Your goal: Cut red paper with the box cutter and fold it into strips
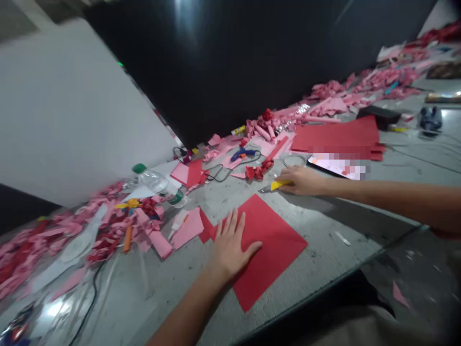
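A red square of paper lies flat on the table near its front edge. My left hand rests on the left part of this sheet, fingers stretched out and thumb spread. Beyond the sheet's far corner, my right hand is wrapped round a yellow utility knife. Its blade points left, just above the tabletop and apart from the red paper. A smaller red scrap and a pink piece of paper lie left of my left hand.
Behind my right hand lie a lit phone and a stack of red sheets. A plastic bottle lies on its side at the left. Pink scraps line the table's back. A blue glue gun trails a black cord.
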`<state>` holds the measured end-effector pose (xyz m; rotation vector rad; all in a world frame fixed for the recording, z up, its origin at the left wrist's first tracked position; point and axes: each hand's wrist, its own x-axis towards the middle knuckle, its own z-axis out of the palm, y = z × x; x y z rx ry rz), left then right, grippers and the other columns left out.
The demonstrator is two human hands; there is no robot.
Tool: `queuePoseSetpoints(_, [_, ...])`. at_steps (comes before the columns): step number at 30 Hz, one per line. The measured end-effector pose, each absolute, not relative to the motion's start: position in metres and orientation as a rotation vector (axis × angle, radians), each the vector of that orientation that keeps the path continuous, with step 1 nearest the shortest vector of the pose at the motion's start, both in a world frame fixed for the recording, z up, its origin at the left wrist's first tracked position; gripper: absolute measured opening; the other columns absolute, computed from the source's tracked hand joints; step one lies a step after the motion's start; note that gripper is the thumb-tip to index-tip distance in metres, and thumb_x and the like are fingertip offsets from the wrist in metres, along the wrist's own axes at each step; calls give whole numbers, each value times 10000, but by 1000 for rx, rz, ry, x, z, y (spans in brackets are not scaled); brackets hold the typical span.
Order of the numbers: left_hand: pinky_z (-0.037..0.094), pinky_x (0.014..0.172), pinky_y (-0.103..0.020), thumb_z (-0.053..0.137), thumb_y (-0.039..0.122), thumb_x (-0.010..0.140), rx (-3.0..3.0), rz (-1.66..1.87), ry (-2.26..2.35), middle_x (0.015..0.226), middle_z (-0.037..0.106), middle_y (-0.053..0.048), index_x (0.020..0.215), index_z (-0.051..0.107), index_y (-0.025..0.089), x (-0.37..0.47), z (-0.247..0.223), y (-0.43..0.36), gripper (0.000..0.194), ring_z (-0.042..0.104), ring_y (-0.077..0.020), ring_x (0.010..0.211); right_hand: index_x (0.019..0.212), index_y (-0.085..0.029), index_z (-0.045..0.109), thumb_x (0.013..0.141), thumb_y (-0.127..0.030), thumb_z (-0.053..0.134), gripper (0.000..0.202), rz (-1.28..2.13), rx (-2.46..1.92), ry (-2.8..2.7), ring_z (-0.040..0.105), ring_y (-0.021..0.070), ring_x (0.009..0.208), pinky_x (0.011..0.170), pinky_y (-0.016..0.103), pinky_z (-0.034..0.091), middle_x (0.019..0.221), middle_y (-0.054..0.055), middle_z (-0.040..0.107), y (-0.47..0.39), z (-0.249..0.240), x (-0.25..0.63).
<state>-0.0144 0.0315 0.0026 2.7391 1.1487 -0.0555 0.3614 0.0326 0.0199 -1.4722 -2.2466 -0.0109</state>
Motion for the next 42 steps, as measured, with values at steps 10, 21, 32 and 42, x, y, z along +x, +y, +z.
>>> queuePoseSetpoints(10, [155,1411,-662,369,934,972,2598,-18,1115,1859,89,-144,1783,244,179,-17,13,28,1115,107,-385,1743,1292,-274,767,1062,-290,620,274,-68,-1115,-2169,770,322,1135,1005,561,609,1219,117,826,33,1,292])
queuePoseSetpoints(21, [144,1404,-661,502,919,941,2522,61,1106,1840,115,-169,1770,287,204,-15,18,33,1116,124,-387,1736,1213,-315,794,1037,-271,641,237,78,-962,-2011,818,322,1011,873,514,697,1107,105,847,36,-6,282])
queuePoseSetpoints(32, [487,1231,-539,538,414,1127,3222,354,710,1709,498,-184,1730,379,284,0,-54,-16,637,588,-367,1526,1129,-252,831,1037,-346,641,232,188,-1092,-1858,821,301,1034,915,466,671,1116,108,861,49,-15,293])
queuePoseSetpoints(42, [589,1012,-361,598,254,1093,3405,433,520,1503,727,-121,1618,540,262,-8,-62,-79,529,738,-285,1332,1121,-268,846,1014,-401,652,259,291,-1155,-1709,810,312,1103,1028,518,626,1150,105,861,45,-5,298])
